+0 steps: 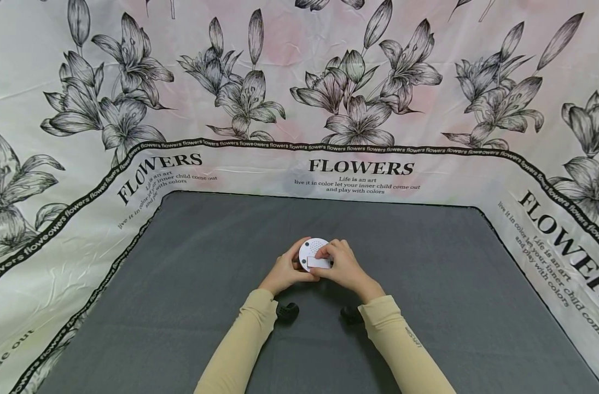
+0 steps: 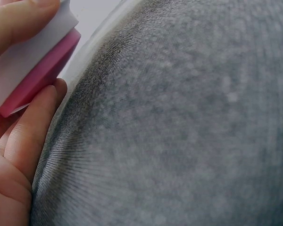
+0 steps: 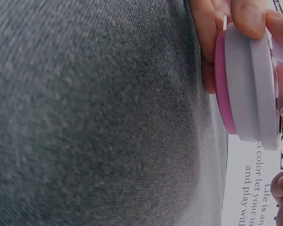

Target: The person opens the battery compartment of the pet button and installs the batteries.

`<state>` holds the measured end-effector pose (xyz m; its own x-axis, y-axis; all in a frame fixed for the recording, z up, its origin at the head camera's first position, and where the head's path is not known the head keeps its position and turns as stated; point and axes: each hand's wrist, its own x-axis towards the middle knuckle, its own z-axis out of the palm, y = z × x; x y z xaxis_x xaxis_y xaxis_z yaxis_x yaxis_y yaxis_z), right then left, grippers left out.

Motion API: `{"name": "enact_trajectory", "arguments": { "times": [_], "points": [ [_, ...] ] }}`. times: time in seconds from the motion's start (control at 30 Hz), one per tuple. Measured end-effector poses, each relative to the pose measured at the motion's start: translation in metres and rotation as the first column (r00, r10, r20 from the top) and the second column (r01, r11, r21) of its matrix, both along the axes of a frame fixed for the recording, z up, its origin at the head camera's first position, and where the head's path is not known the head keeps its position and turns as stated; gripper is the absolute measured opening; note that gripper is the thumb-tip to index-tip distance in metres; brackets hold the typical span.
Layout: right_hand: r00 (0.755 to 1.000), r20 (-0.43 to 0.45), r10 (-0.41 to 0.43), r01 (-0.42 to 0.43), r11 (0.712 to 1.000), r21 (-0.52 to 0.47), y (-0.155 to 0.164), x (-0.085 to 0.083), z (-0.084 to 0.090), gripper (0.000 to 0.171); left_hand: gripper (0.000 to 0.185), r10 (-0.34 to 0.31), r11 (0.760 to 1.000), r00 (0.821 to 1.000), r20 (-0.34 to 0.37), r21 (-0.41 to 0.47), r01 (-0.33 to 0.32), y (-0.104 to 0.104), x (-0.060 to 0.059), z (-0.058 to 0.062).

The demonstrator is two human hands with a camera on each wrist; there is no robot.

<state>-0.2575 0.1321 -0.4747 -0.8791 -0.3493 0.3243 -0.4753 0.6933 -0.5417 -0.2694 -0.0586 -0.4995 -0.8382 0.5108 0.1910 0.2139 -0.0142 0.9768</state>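
A round white device with a perforated back and dark round spots is held up over the grey cloth. Its other side is pink, as the left wrist view shows on the device's pink rim. My left hand grips it from the left, thumb on the white casing and fingers under the pink side. On its back is a small rectangular cover, which my right hand pinches between thumb and index finger. In the right wrist view the cover looks pale and partly see-through; whether it is fully detached cannot be told.
Grey cloth covers the work surface. White fabric printed with flowers and lettering borders it at the back and sides. Black wrist-worn pieces show beside the cuffs.
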Motion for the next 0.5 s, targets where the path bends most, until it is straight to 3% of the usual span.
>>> {"name": "enact_trajectory", "arguments": {
  "times": [0.27,0.5],
  "points": [
    [1.000,-0.006,0.017,-0.017,0.999,0.047,0.0006,-0.0005,0.0027,0.029,0.093,0.001,1.000,1.000,0.004,-0.007,-0.001,-0.0002,0.0009,0.0000],
    [1.000,-0.004,0.015,-0.015,1.000,0.024,0.0015,-0.0007,0.0014,0.029,0.092,-0.004,1.000,1.000,-0.007,-0.003,0.004,-0.0001,0.0006,-0.0003]
  ]
}}
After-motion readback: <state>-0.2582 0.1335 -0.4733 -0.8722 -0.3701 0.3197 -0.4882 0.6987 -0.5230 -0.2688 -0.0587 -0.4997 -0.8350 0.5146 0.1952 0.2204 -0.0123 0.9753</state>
